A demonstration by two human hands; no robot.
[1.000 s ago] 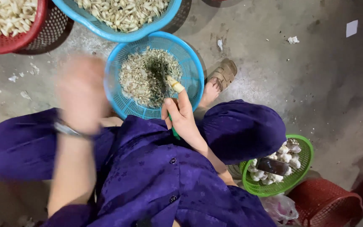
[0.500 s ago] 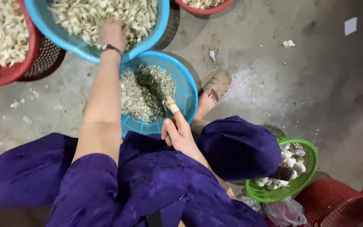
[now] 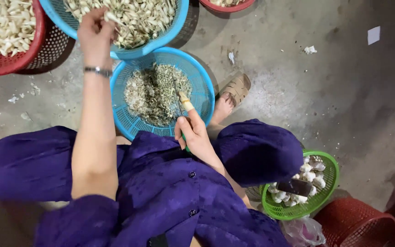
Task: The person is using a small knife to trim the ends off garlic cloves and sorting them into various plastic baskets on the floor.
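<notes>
Left hand (image 3: 94, 36) pinches a garlic clove (image 3: 112, 17); right hand (image 3: 193, 132) grips a half-hidden knife (image 3: 179, 98), fingers closed.

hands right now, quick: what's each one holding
Left hand: closed on a pale garlic clove over the large blue plastic basket.
Right hand: closed around a small green-handled knife.

You sit over a bare grey concrete floor (image 3: 298, 59), stained and scuffed. White scraps of litter (image 3: 310, 49) and a square of paper (image 3: 374, 35) lie scattered on it. Light even, soft shadows beneath the baskets.
</notes>
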